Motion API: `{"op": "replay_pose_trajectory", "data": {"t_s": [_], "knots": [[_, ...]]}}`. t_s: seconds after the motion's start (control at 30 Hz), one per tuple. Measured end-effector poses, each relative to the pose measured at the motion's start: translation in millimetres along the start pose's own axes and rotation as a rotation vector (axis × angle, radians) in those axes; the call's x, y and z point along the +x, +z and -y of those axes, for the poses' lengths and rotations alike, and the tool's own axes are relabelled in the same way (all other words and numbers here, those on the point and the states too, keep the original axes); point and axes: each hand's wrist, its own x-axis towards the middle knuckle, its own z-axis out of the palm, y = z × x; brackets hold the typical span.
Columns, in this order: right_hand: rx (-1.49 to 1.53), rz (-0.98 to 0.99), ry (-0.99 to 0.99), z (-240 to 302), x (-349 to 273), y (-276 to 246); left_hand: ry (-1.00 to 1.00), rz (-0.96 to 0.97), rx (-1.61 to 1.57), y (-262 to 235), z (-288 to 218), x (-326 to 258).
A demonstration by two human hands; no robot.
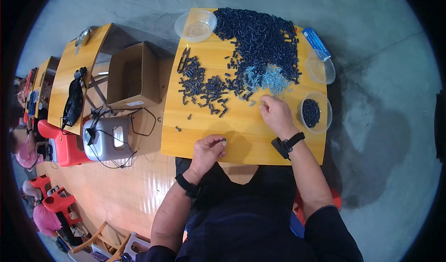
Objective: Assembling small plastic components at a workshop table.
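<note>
Near the table's front edge my left hand (209, 151) pinches a small dark cylindrical piece (224, 141) between thumb and forefinger. Further right, my right hand (277, 115) has its thumb and fingers together just below a pile of small light-blue pieces (274, 79); whatever lies between the fingertips is too small to make out. A large heap of dark cylindrical pieces (260, 32) spreads over the far part of the table, beyond the light-blue ones. To the left lies a looser group of similar dark pieces (193, 78), some with light ends. Black wristbands circle both wrists.
A clear plastic bowl (326, 118) at the right holds dark pieces. Other clear bowls (179, 27) (331, 73) stand at the table's corners. Black snips (182, 59) and a blue box (317, 42) lie near the edges. Left are a cardboard box (121, 76), stools and another table.
</note>
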Motion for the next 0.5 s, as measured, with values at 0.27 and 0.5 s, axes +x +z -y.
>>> {"op": "replay_pose_trajectory", "data": {"t_s": [0.27,0.5], "knots": [[0.009,0.082,-0.149,13,4,9,0.018,0.002,0.019,0,-2,0],[0.044,0.045,-0.072,22,-1,13,0.006,0.0,0.011,-2,0,1]]}}
